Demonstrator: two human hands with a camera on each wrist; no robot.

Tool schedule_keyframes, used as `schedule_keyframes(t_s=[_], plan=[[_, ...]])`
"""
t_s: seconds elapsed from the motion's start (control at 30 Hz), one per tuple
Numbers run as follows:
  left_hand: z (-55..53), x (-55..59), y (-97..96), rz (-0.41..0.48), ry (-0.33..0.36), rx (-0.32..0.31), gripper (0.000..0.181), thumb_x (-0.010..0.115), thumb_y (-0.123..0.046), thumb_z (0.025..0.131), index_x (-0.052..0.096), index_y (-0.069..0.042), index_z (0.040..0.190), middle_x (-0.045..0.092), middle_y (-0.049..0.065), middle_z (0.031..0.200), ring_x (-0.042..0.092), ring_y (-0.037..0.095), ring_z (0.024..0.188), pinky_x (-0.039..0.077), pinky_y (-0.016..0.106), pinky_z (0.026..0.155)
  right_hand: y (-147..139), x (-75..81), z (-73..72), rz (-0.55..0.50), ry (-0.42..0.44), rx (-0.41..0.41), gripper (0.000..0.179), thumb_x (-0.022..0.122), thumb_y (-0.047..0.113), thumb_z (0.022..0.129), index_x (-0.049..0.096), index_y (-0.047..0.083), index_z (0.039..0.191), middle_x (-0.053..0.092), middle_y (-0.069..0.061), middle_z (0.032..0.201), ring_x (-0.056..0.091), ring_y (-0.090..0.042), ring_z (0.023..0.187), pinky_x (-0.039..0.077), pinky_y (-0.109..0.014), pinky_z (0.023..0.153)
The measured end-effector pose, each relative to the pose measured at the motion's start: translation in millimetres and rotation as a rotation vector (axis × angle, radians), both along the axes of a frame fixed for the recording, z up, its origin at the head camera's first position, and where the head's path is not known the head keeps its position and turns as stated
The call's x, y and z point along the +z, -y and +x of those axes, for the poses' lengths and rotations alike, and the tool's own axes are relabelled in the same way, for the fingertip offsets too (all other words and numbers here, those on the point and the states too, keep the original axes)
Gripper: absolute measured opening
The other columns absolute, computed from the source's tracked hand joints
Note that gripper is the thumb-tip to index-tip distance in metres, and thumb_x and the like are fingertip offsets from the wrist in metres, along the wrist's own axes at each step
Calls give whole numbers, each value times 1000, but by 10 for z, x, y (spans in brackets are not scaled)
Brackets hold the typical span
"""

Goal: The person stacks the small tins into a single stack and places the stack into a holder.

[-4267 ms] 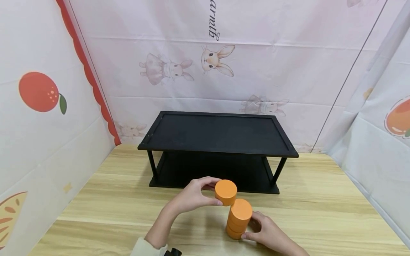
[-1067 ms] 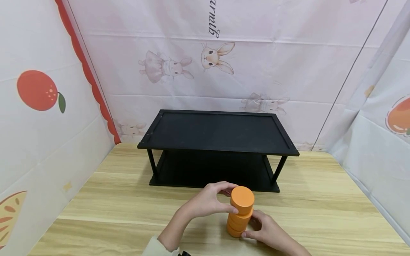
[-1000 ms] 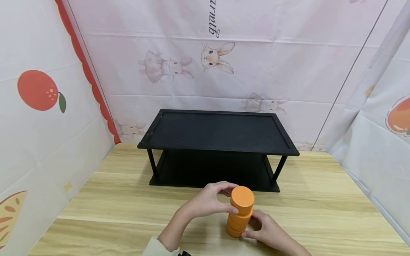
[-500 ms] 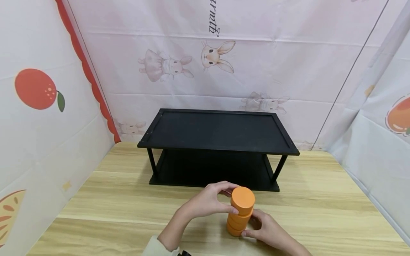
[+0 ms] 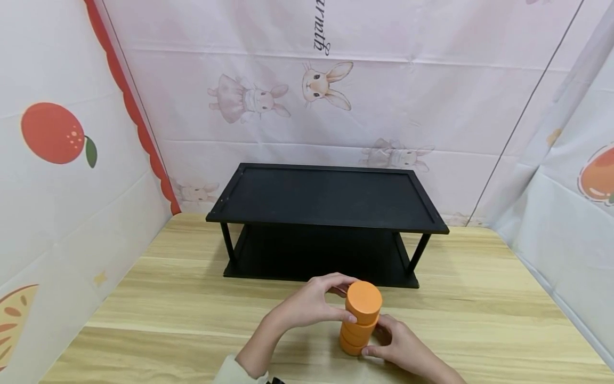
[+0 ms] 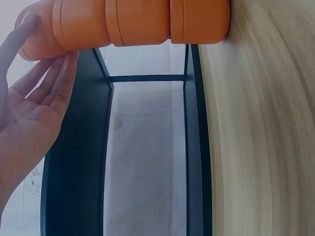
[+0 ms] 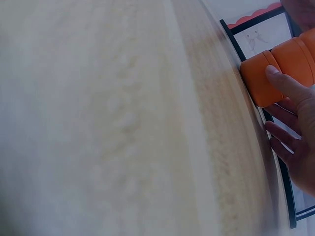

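A stack of several round orange lidded jars stands upright on the table, one on another. My left hand (image 5: 312, 303) pinches the top jar (image 5: 364, 298) between thumb and fingers, from the left side. Low on the stack's right side, my right hand (image 5: 403, 345) grips the bottom jar (image 5: 351, 348). In the left wrist view the stack runs sideways, with the left hand (image 6: 32, 118) at its top end. The right wrist view shows the right thumb on the bottom jar (image 7: 261, 81), its other fingers partly behind it.
A black two-tier rack (image 5: 326, 197) stands on the wooden table (image 5: 168, 314) just behind the stack. Its lower shelf (image 5: 307, 253) lies close beyond the left fingers. Printed cloth (image 5: 431, 96) hangs at the back and on both sides.
About four seconds ago the left hand held one jar up, left of the stack; it has moved right, and that jar now sits on top. The right hand has stayed in place.
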State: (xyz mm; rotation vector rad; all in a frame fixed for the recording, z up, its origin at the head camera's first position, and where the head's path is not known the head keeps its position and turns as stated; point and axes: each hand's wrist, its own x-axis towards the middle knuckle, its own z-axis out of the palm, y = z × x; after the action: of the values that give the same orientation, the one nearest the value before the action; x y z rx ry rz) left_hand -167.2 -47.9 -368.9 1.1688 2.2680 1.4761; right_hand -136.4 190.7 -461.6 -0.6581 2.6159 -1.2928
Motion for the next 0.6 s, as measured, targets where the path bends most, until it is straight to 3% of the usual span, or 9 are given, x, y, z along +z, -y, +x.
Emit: schedule_keyframes(t_s=[0.6], plan=[[-9,-20,-21,5,-11,6,53,75,-24,78,54,-13,125,55,-9,115,53,4,99,45,22,85,-12,13,-14,-11,64,5,60,73,38,77,54,6,124,55,-1,115,50,-27,109,41,-46,91]])
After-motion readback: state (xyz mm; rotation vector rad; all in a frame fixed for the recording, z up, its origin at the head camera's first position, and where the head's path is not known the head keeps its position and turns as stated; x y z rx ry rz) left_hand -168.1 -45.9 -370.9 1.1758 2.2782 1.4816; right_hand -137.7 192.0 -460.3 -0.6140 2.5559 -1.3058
